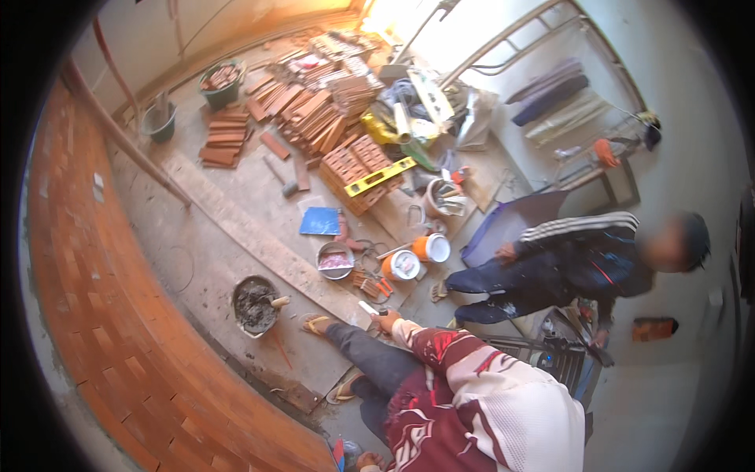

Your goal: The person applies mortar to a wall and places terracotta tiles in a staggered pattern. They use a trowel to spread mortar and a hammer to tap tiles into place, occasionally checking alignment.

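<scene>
My right hand (384, 319), at the end of a maroon and white sleeve, is closed around a narrow white object (368, 307) with a dark part beside the fingers; its exact kind is unclear. At the lower edge my left hand (370, 459) shows only in part, fingers curled. Close beside it is a small blue and red thing (339, 453); whether the hand grips it is hidden. Left of my sandalled feet stands a bucket of grey mortar (253, 308), a wooden handle (281, 301) sticking out of it. An orange brick wall (118, 330) runs along the left.
Ahead are stacked bricks (358, 161) bearing a yellow spirit level (381, 176), a mallet (289, 187), a blue board (320, 221), a drill (344, 228), a bowl (335, 260) and orange-white buckets (403, 266). A co-worker in a dark jacket (594, 256) stands at right.
</scene>
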A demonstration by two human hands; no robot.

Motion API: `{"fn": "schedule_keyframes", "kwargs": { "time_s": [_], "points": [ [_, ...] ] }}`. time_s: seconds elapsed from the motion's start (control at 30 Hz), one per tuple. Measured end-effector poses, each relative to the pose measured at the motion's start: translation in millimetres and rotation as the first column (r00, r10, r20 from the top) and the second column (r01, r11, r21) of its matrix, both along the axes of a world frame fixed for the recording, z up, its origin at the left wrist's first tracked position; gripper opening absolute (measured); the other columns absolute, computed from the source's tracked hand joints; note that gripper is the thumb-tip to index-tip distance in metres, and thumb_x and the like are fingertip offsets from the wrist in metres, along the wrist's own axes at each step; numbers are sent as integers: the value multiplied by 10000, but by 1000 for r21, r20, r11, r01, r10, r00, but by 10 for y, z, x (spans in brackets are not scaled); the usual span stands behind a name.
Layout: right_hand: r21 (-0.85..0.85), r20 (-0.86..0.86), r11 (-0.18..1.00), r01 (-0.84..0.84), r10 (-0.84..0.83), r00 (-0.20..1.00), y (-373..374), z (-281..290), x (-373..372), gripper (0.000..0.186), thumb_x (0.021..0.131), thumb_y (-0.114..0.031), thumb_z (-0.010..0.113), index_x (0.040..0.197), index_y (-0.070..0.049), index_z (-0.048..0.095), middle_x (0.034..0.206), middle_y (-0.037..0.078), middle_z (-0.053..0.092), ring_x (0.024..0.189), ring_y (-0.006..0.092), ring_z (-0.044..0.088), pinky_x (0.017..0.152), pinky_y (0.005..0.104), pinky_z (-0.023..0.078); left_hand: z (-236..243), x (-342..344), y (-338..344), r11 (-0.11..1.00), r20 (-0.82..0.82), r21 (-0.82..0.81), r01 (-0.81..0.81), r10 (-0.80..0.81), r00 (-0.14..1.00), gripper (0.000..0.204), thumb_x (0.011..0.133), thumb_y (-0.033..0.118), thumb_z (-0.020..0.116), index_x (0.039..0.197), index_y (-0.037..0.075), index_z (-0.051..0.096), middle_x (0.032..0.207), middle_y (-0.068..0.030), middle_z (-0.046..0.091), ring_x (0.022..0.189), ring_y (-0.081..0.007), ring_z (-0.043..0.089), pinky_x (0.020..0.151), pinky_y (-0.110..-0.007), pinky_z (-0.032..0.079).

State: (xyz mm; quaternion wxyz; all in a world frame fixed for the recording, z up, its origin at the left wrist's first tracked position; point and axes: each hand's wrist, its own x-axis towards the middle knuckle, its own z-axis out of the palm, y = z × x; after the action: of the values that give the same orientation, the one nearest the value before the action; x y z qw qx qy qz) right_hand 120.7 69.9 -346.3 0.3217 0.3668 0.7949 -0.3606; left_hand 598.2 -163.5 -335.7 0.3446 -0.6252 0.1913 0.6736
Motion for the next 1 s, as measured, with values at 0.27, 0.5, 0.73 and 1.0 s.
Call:
{"fn": "schedule_keyframes", "kwargs": {
  "time_s": [0.27, 0.5, 0.73, 1.0],
  "points": [
    [-300, 280, 953, 41, 47, 959, -1024, -949, -836, 616, 855, -593, 495, 1087, -30, 586, 1052, 143, 597, 915, 302, 575, 683, 505, 481, 820, -1264, -247, 929, 57, -336, 157, -147, 988, 249, 876, 145, 577, 1095, 26, 574, 863, -90, 649, 696, -178, 642, 588, -279, 508],
    [139, -202, 493, -859, 863, 462, -1455, -2542, -1562, 452, 819, -439, 645, 933, -2, 624, 1044, 272, 568, 972, 436, 557, 853, 464, 443, 510, -1480, -290, 780, 70, -522, 345, -364, 929, 289, 845, 168, 634, 1067, -15, 606, 879, -108, 666, 792, -212, 651, 690, -302, 514],
    [235, -156, 277, -932, 957, 245, -1777, -3278, -1806, 445, 761, -373, 736, 1004, -35, 579, 1266, 276, 421, 1166, 438, 429, 923, 497, 404, 193, -1311, 193, 800, 263, -353, 485, -413, 872, 316, 827, 189, 654, 1087, 13, 620, 1040, -137, 660, 974, -258, 634, 846, -358, 501],
    [512, -151, 122, -850, 987, 51, -1595, -3963, -1464, 422, 777, -285, 715, 1065, -22, 553, 1346, 300, 351, 1143, 467, 455, 917, 500, 432, -123, -1343, 271, 828, 252, -368, 423, -349, 903, 321, 851, 178, 645, 1117, 7, 589, 1040, -137, 657, 967, -237, 632, 817, -345, 507]
  ]
}}
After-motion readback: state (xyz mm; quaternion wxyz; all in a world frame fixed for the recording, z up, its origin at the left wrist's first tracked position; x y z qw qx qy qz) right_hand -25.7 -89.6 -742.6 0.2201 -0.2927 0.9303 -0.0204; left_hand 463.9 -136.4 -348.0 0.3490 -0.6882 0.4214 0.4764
